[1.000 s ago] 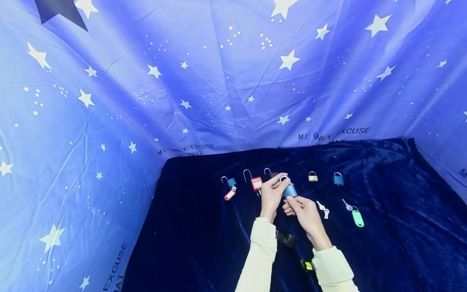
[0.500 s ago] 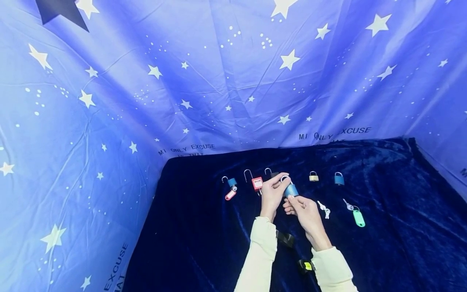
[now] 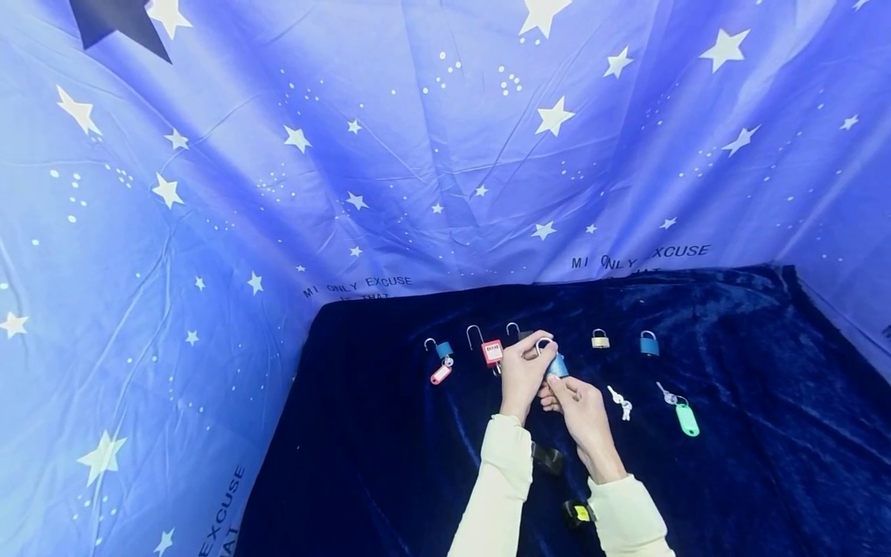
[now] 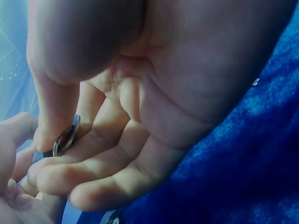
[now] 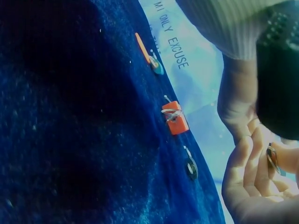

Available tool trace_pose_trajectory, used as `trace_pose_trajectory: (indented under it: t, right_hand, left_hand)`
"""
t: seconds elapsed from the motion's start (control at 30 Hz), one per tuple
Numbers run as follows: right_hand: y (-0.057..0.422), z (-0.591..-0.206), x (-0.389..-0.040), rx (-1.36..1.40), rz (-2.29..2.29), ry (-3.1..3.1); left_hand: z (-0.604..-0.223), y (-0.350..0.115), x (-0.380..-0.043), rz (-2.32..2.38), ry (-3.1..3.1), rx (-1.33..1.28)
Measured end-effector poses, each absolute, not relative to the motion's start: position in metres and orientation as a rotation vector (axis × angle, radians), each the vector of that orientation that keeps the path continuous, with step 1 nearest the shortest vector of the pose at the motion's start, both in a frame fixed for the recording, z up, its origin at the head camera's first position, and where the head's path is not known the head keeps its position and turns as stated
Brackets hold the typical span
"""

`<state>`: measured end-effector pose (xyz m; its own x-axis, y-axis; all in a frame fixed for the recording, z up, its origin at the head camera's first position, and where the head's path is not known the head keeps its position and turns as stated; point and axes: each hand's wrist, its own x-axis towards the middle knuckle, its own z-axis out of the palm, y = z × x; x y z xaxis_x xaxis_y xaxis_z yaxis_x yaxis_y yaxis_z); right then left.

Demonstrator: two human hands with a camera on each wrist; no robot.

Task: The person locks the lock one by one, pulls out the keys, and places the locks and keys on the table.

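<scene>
A blue padlock (image 3: 558,366) with a silver shackle is held up over the dark cloth, tilted. My left hand (image 3: 520,375) grips it at the shackle end from the left, between thumb and fingers; a curved metal edge of the padlock (image 4: 66,137) shows there in the left wrist view. From below, my right hand (image 3: 583,410) pinches at the lower end of the padlock's body, its other fingers curled in. My fingers cover that lower end, and I cannot tell whether a key is between them.
Behind my left hand lie an open blue padlock (image 3: 444,350) with a red-tagged key, an open red padlock (image 3: 493,353) and an open black padlock (image 3: 517,334). To the right lie a brass padlock (image 3: 600,340), another blue padlock (image 3: 649,345), loose keys (image 3: 619,404) and green-tagged keys (image 3: 687,420).
My right wrist has shifted slightly left and the held padlock has turned a little. Both hands keep their grip; the things on the cloth stay put.
</scene>
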<state>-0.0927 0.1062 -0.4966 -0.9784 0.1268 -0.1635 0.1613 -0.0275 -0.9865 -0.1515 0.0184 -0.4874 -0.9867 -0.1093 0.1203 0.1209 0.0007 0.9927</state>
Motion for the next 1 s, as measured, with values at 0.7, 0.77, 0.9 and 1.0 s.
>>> trace_pose_trajectory:
  t: [0.7, 0.77, 0.9, 1.0]
  right_hand:
    - [0.1077, -0.4971, -0.0882, 0.337, -2.294, 2.180]
    - [0.1083, -0.4963, -0.0876, 0.338, -2.291, 2.174]
    - [0.1088, -0.4964, -0.0883, 0.345, -2.301, 2.170]
    - [0.1075, -0.4974, -0.0897, 0.369, -2.331, 2.160]
  left_hand:
    - [-0.4871, 0.0245, -0.1525, -2.382, -1.930, -0.004]
    - [-0.4882, 0.0238, -0.1528, -2.414, -1.918, -0.026]
    - [-0.4876, 0.0226, -0.1535, -2.417, -1.933, -0.073]
    - [-0.4825, 0.0229, -0.1532, -2.372, -1.960, -0.110]
